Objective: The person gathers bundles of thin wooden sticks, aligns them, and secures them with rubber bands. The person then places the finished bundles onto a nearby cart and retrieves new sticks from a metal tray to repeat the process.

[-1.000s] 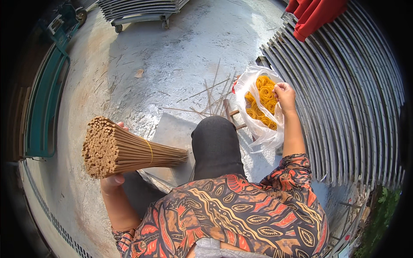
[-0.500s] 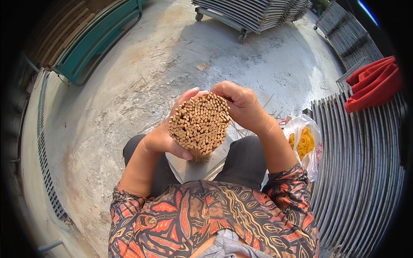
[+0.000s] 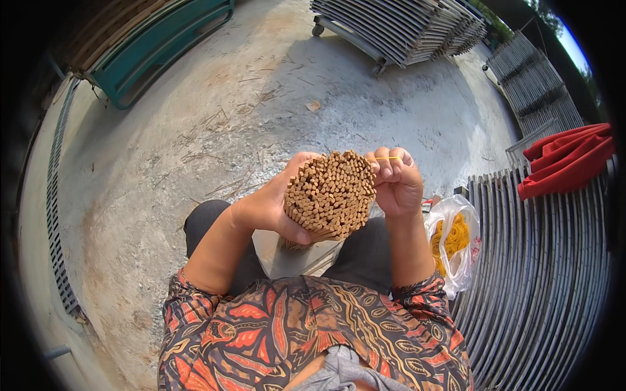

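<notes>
A thick round bundle of thin brown sticks [image 3: 331,195] stands upright between my knees, its cut ends facing up. My left hand [image 3: 270,202] is wrapped round its left side, with the thumb low at the front and the other fingers partly hidden behind. At the upper right of the bundle, my right hand [image 3: 399,182] has its fingers curled on a yellow rubber band [image 3: 386,158], which is drawn taut across them. Where the band runs past the sticks is hidden.
A white plastic bag [image 3: 460,277] of yellow rubber bands [image 3: 458,233] sits right of my knee. Beside it lie stacked metal racks [image 3: 535,260] with a red cloth [image 3: 564,159] on top. Farther off are a wheeled rack cart [image 3: 391,32] and a green metal frame [image 3: 163,52].
The bundle has shifted right and slightly down, tilting a little. My right hand has moved off its top edge to the right, pulling the rubber band out into view. My left hand keeps its grip.
</notes>
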The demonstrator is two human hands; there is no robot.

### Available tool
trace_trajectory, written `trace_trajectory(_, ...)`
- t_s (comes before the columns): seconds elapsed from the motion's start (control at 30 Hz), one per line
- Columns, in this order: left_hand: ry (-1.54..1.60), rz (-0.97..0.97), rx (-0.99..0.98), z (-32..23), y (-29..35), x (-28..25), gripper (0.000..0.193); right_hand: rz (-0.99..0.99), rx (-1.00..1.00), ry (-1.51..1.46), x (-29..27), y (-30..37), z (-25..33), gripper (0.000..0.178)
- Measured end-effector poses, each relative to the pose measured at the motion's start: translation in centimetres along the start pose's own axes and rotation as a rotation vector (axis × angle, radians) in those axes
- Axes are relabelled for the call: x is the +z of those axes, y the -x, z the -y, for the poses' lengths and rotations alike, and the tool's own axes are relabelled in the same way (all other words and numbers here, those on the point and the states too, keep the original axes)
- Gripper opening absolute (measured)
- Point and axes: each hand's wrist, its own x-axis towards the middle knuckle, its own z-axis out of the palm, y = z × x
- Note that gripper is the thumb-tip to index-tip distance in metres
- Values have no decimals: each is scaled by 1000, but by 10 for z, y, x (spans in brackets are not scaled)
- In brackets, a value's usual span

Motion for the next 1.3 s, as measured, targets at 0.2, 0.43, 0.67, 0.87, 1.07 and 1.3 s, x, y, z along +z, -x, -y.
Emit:
trace_trajectory(0.2,-23,-18,86,-2,-3,6,102,-94,3,-373,-2,3,-21,65)
trace_trajectory(0.43,-190,-38,136,2,-1,-2,98,-90,-97,769,55,4,3,130)
trace_trajectory(0.67,-699,-135,469,11,-9,5,93,611,-177,1889,121,-27,17,85)
trace_trajectory(0.87,-1202,-293,636,33,-11,0,98,897,-176,1969,124,-44,14,31)
trace_trajectory(1.07,222,-15,198,29,-1,6,90,825,-303,1895,103,-46,17,28)
trace_trajectory(1.3,764,-369,38,74,8,-25,46,292,-835,1372,71,-34,39,83)
